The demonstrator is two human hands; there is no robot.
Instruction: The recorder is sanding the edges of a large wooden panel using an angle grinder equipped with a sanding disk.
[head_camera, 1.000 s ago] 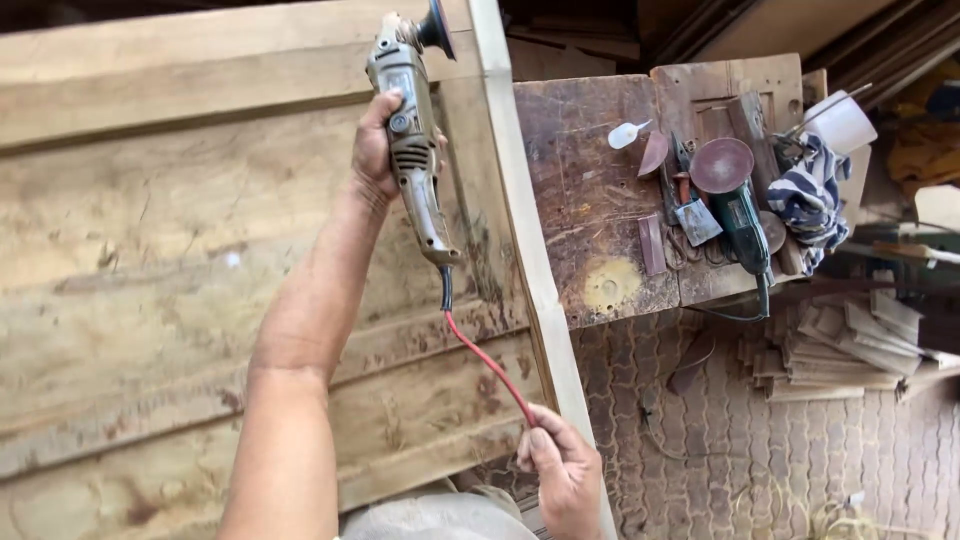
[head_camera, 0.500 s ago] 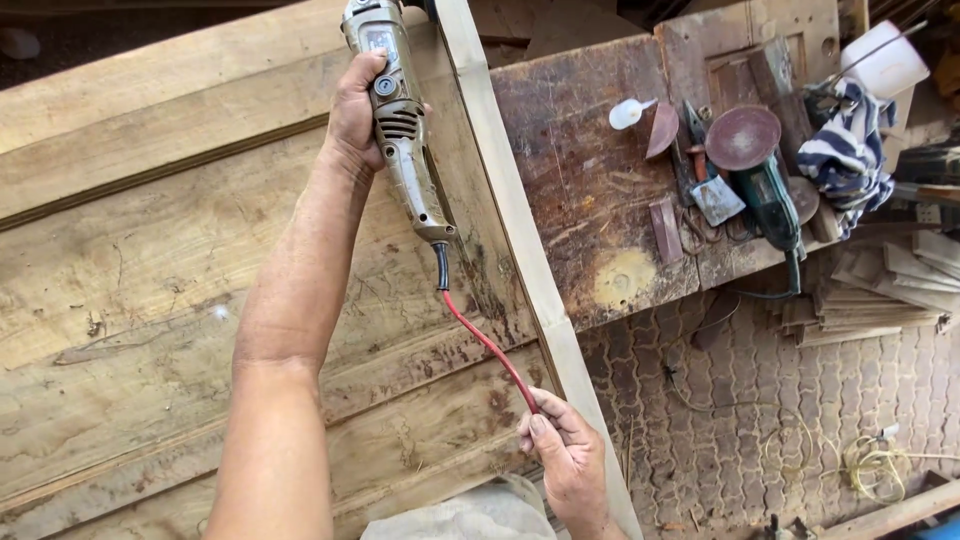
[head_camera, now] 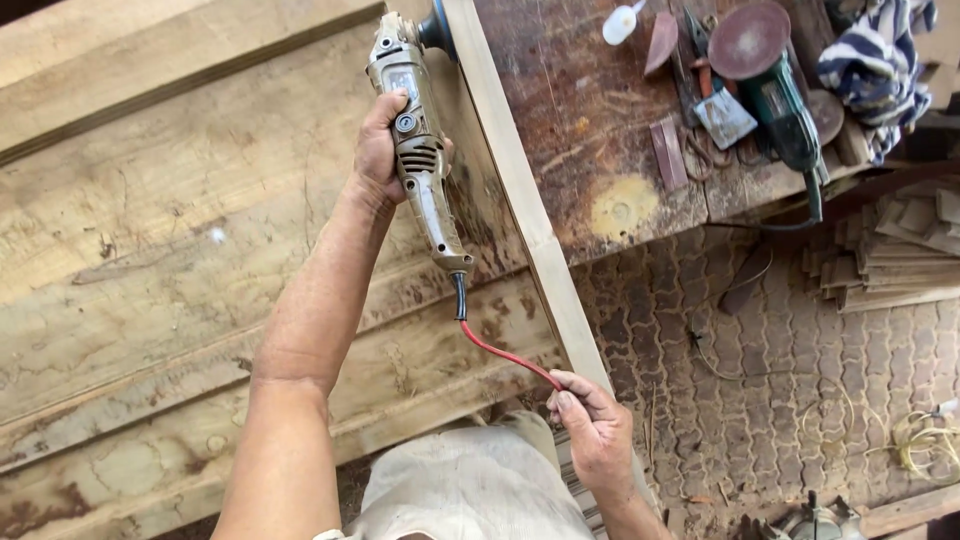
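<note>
Here the left hand (head_camera: 380, 150) is wrapped tight around the body of a worn beige angle grinder (head_camera: 418, 150), whose dark sanding disc (head_camera: 437, 30) sits at the far end against the weathered wooden door panel (head_camera: 180, 250), just beside the pale raised stile (head_camera: 520, 200) along the panel's right edge. The right hand (head_camera: 595, 430), near the person's body, pinches the red power cord (head_camera: 505, 352) between thumb and fingers, lifting it off the wood. To do this well, the grinder probably wants a firm wrist and the disc kept nearly flat, so it does not dig into the stile; the cord is best held slack and to the near right, away from the disc. Further right, a stained wooden surface (head_camera: 590, 120) carries a green sander (head_camera: 770, 80), a putty knife (head_camera: 722, 115) and a striped cloth (head_camera: 875, 65), well apart from the work. Loose yellow cord (head_camera: 915, 435) on the paved floor (head_camera: 760, 400) could snag a foot.
</note>
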